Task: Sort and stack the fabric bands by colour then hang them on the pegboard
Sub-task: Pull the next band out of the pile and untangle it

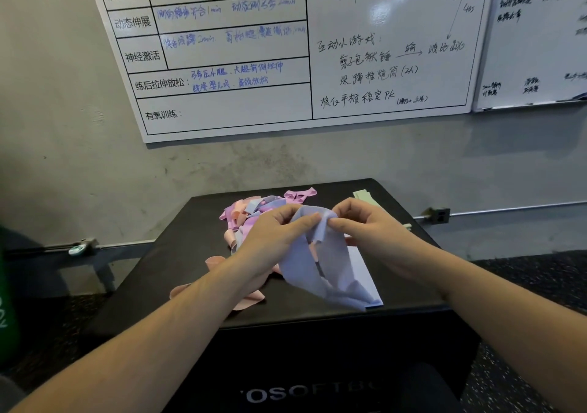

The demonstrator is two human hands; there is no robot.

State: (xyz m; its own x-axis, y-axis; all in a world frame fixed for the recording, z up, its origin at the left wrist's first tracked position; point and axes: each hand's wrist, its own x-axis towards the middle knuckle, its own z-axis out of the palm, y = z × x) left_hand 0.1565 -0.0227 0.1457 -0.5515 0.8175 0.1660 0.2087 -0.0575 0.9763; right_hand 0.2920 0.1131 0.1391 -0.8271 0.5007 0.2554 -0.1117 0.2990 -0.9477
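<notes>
While a lilac fabric band (320, 266) hangs above the black box (317, 314), the left hand (276, 238) and right hand (371, 231) pinch its upper edge, fingertips nearly meeting. Its lower loop drapes onto a flat lilac stack (365, 276) near the box's right front edge. A tangled pile of pink, peach and lilac bands (251, 212) lies behind the left hand; bare box top shows at front. A whiteboard (286, 47) hangs on the wall behind.

Whiteboard (286, 47): printed rows 核心激活, 动态伸展, 神经激活, 练后拉伸放松, 有氧训练; handwritten 互动小游戏, 40s. Black box (317, 393) front: partial "OSOFTB".
</notes>
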